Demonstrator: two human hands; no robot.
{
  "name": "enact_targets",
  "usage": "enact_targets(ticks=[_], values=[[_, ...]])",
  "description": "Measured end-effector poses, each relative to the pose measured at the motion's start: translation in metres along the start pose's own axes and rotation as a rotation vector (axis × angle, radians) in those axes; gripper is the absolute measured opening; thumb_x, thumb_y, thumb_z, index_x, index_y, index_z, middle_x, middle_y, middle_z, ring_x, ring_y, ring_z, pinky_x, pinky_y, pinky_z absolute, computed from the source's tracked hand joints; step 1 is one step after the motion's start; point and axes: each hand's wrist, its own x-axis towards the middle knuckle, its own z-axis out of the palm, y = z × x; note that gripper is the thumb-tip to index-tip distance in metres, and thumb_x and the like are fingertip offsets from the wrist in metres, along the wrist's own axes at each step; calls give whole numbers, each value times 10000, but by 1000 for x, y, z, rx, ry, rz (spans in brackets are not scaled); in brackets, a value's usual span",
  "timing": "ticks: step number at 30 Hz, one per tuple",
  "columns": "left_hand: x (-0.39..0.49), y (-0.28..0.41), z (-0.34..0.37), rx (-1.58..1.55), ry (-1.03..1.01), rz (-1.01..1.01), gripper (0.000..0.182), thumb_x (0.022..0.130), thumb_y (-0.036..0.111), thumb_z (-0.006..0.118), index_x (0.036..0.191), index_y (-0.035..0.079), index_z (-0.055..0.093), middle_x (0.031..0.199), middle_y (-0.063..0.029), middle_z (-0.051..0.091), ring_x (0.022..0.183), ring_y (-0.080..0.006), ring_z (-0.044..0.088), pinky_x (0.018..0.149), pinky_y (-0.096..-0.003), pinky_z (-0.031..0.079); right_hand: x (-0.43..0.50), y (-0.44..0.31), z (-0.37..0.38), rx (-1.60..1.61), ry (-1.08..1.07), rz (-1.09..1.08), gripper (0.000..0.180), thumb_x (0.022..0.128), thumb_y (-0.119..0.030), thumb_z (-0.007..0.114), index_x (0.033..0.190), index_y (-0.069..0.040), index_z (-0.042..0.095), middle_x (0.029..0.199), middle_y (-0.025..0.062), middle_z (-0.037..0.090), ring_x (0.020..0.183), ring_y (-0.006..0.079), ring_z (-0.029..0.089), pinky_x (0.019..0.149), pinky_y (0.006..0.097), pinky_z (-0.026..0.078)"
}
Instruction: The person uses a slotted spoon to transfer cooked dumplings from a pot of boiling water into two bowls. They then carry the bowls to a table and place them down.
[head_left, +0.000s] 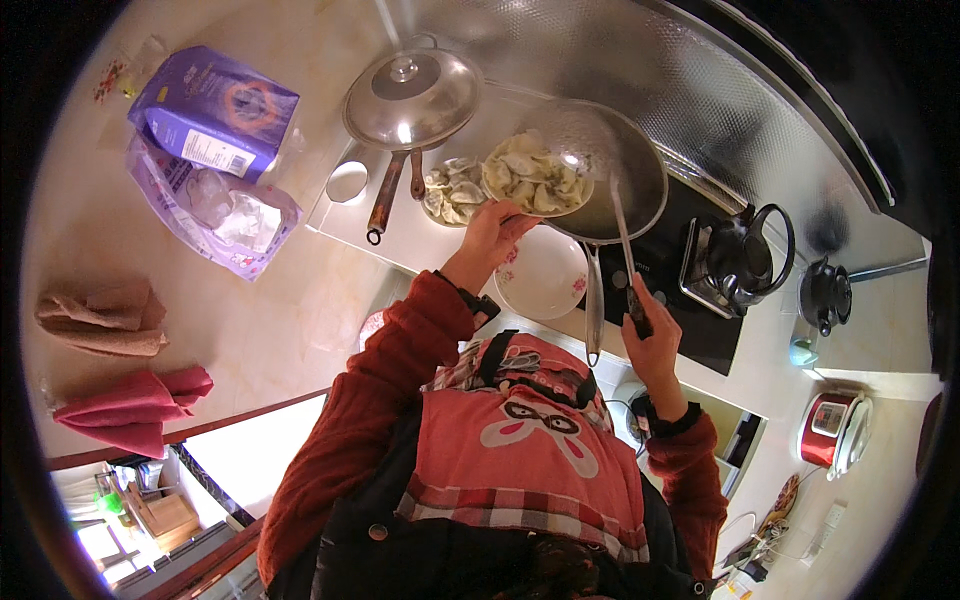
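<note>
My left hand (496, 231) grips the near edge of a plate of dumplings (536, 176), raised at the left rim of a wok (643, 165). In my right hand (652, 330) is the dark handle of a metal skimmer (585, 139), whose perforated head is over the wok beside the dumplings. The wok's handle (594, 315) points towards me. Another plate of dumplings (454, 193) rests on the counter to the left, partly behind the raised plate. Below my left hand lies a white plate with pink flowers (544, 274), partly covered by the wok.
A lidded pan (412, 97) stands at the back left, its handle towards me, near a white round object (347, 182). A black kettle (739, 255) stands right of the black cooktop (705, 322). Farther right is a red and white appliance (829, 431). Purple bags (217, 112) lie far left.
</note>
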Motion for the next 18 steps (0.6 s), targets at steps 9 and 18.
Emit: enact_targets(ticks=[9, 18], values=[[-48, 23, -10, 18, 46, 21, 364, 796, -26, 471, 1157, -11, 427, 1147, -154, 508, 1031, -275, 541, 876, -373, 489, 47, 85, -3, -227, 23, 293, 575, 710, -54, 563, 1275, -34, 455, 637, 154, 547, 507, 196, 519, 517, 320, 432], [-84, 33, -28, 56, 125, 68, 381, 798, -25, 444, 1178, -18, 419, 1157, -158, 518, 1049, -267, 542, 912, -398, 466, 93, 92, 60, 229, -134, 781, 530, 730, -96, 570, 1244, 3, 483, 671, 138, 618, 488, 185, 581, 512, 318, 469]])
